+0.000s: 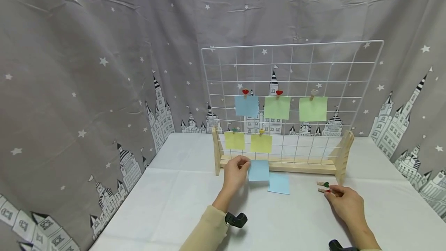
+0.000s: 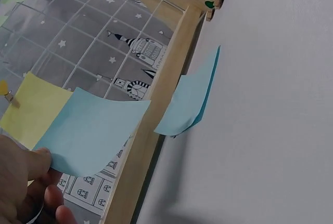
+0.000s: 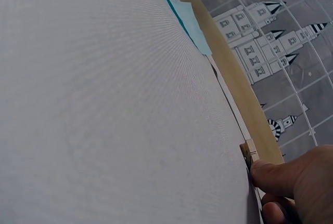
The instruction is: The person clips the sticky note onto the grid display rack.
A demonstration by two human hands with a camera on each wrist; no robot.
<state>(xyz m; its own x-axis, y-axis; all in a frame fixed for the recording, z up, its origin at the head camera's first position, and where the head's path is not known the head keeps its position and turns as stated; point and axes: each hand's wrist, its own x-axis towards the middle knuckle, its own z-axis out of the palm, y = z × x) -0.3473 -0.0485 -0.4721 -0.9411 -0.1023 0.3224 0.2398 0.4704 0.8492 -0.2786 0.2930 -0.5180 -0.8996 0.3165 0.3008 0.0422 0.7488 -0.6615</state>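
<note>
My left hand (image 1: 235, 172) pinches a light blue sticky note (image 1: 259, 171) by its left edge, in front of the wire grid's lower part. In the left wrist view the held note (image 2: 96, 130) overlaps a yellow one. Another blue note (image 1: 279, 183) lies on the table just right of it, its edges curling up. My right hand (image 1: 347, 203) has thumb and fingertips on a small wooden clothespin with a red heart (image 1: 324, 191), low at the tabletop. Right behind it lies a second clothespin with a green heart (image 1: 322, 184).
A white wire grid (image 1: 343, 81) stands in a wooden base (image 1: 301, 167). Clipped on it are a blue note (image 1: 246, 106), two green notes (image 1: 277, 108) and two yellow notes (image 1: 261, 144). A grey curtain (image 1: 104, 30) with castles and stars surrounds the white table (image 1: 167, 204).
</note>
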